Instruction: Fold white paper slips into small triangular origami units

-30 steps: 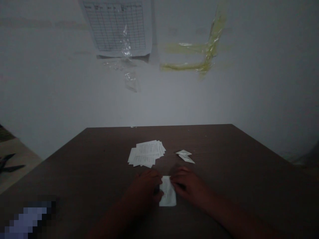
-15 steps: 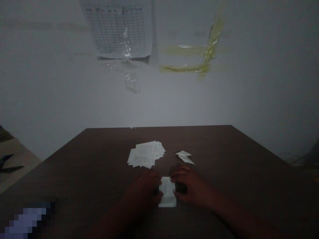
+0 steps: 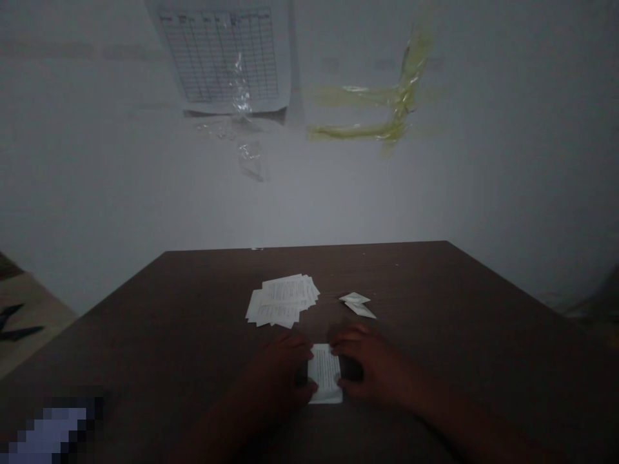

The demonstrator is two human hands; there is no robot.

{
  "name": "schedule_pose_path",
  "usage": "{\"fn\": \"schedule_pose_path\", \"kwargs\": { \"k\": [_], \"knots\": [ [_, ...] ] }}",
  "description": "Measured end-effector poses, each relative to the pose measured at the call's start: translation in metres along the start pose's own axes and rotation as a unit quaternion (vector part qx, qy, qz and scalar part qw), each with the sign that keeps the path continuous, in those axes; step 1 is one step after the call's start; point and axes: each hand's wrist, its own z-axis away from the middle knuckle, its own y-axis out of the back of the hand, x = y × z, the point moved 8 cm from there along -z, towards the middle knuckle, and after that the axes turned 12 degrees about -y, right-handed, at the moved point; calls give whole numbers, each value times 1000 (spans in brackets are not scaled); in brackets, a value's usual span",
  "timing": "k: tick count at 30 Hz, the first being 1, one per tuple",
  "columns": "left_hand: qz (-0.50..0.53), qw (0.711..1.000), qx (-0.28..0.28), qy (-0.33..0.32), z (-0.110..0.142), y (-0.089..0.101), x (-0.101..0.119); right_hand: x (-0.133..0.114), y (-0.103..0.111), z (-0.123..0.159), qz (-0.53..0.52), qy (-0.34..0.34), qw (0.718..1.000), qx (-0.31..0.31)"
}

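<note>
The left hand and right hand, fingers and thumbs spread, frame the printed paper on the surface, apparently steadying it, so the next move calls for even, light pressure, the right hand's thumb having come to its edge since a second ago

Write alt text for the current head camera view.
Two bare hands, left and right, hold a printed paper by its sides on a dark table. Beyond lie a loose paper pile and two folded pieces.
</note>
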Motion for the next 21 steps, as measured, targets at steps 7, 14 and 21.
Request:
{"fn": "schedule_pose_path", "kwargs": {
  "k": [7, 14, 21],
  "knots": [
    [28, 999, -21, 22, 6, 1, -4, -8, 4, 7, 5, -10, 999, -40],
    [97, 994, 42, 12, 9, 14, -12, -9, 3, 8, 18, -14, 999, -35],
    [56, 996, -20, -63, 4, -31, 12, -5, -3, 7, 11, -1, 1000, -5]
  ]
}}
